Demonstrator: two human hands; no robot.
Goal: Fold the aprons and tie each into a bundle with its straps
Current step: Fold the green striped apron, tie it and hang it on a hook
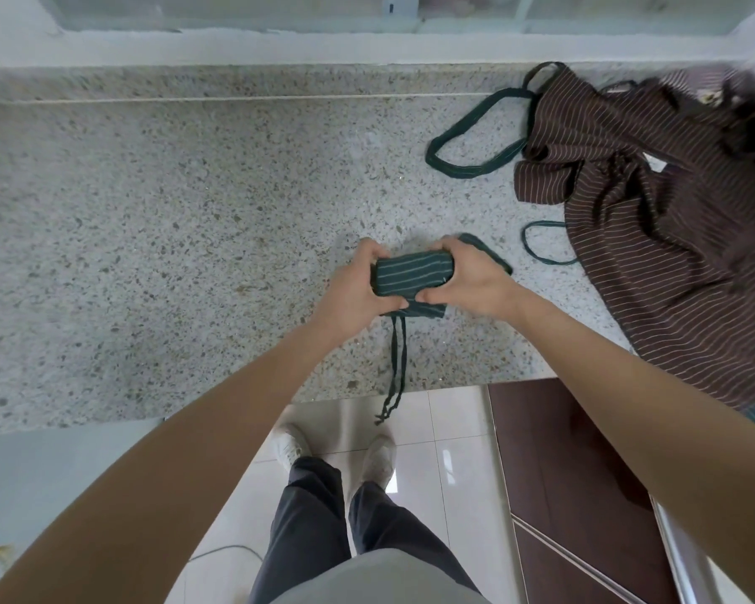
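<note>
Item: small dark-green folded apron w/ pale pinstripes (413, 274), rolled to a tight block, sits on the speckled grey stone countertop (192, 211) near its front edge.
Left hand (358, 289): your fingers curl over the far-left end, thumb along the near side; it grips the roll.
Right hand (467, 279): same at the right end, thumb tip nearly meets the left thumb.
Straps: two thin dark-green ties (398, 364) hang from the roll's near side, over the counter edge twd the floor. A wider green band (487, 250) shows behind your right hand; whether it's attached, can't tell.
Step, by my read: fold done, tie not yet started.
How to do it well: keep one hand pinning the roll so it doesn't spring open; wrap ties snug round the middle, then knot.
Risk: let go w/ both hands & the layers likely loosen.
Next stock: brown pinstriped apron heap (654, 202), unfolded, at the right, well apart; green strap loop (476, 132) beside it.
</note>
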